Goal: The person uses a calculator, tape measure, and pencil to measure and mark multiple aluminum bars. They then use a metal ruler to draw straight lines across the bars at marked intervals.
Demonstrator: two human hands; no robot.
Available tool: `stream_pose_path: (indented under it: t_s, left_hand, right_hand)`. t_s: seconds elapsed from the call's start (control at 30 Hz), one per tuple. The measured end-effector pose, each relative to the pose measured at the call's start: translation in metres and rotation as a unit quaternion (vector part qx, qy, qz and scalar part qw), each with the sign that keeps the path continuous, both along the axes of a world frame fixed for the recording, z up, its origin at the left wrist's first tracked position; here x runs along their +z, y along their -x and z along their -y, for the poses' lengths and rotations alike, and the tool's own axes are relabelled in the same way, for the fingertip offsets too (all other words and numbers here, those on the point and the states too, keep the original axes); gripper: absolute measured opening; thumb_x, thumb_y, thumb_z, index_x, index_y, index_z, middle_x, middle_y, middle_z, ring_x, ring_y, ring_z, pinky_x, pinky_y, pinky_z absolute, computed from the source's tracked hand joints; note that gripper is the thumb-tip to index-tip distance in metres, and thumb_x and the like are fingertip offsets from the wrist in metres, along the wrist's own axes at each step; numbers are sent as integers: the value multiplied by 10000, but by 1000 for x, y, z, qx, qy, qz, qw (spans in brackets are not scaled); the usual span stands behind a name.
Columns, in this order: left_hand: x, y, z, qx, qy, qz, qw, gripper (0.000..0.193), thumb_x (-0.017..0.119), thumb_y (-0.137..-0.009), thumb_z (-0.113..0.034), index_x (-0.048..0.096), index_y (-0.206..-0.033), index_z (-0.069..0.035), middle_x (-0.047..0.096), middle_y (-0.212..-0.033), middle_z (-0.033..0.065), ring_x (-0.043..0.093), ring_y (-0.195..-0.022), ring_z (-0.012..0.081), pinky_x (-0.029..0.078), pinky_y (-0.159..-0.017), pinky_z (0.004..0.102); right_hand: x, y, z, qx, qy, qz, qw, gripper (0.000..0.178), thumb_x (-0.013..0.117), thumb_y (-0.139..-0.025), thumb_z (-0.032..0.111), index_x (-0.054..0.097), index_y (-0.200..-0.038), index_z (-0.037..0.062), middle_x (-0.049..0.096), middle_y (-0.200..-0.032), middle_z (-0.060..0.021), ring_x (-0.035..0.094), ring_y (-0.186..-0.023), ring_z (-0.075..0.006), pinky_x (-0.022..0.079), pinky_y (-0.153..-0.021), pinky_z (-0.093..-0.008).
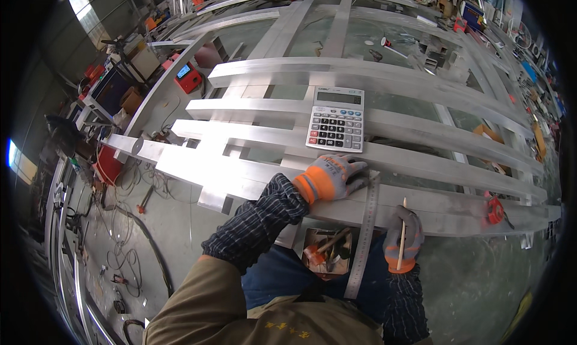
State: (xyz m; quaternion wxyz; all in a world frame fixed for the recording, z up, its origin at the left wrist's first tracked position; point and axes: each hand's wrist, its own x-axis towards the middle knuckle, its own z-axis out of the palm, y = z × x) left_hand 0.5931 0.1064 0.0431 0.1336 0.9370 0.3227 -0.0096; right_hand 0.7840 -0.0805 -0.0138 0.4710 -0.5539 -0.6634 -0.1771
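My left hand, in a grey and orange glove, rests on the nearest metal bar. Its fingers are closed at the upper end of a steel ruler, which crosses the bar and sticks out toward my body. My right hand, gloved alike, is at the bar's near edge, just right of the ruler. A pale pencil is gripped in it, point up. Beyond my left hand a silver calculator lies across the bars. A red tape measure sits on the nearest bar at the right.
Several parallel metal bars form a wide frame before me. Below the ruler an open box holds an orange-headed hammer and other tools. Cables and a dark hose trail over the floor at left. A red device stands beyond the bars.
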Motion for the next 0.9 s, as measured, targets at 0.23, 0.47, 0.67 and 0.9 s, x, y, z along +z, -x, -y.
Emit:
stream_pose_path:
  t_s: [0.23, 0.47, 0.67, 0.9]
  left_hand:
    - [-3, 0, -2, 0, 4, 19, 1000, 666, 681, -891, -377, 529, -1497, -144, 686, -1109, 214, 688, -998, 363, 549, -889, 451]
    - [-13, 2, -2, -10, -22, 70, 997, 601, 646, -937, -372, 542, -1479, -133, 689, -1056, 215, 691, -955, 368, 552, -857, 455]
    - [-13, 5, -3, -21, -34, 62, 997, 570, 616, -977, -421, 555, -1465, -133, 690, -1046, 207, 690, -948, 363, 550, -844, 456]
    - [-10, 1, -1, 1, -13, 49, 999, 550, 619, -978, -435, 589, -1436, -132, 697, -1023, 200, 691, -948, 360, 551, -840, 455]
  right_hand:
    - [4, 1, -2, -12, -5, 5, 1000, 182, 668, -835, -75, 643, -1015, -68, 703, -948, -195, 696, -780, -372, 619, -696, -445]
    - [4, 1, -3, -2, 1, -28, 1000, 202, 673, -838, -52, 656, -1038, -72, 713, -925, -194, 699, -766, -391, 616, -694, -457]
    - [-3, 0, -3, -4, 11, -69, 998, 202, 686, -859, 28, 676, -1049, -40, 722, -916, -194, 702, -786, -404, 611, -695, -481]
    - [-9, 0, -2, -10, 6, -85, 996, 211, 680, -870, 35, 691, -1079, 5, 726, -934, -179, 704, -799, -402, 612, -699, -482]
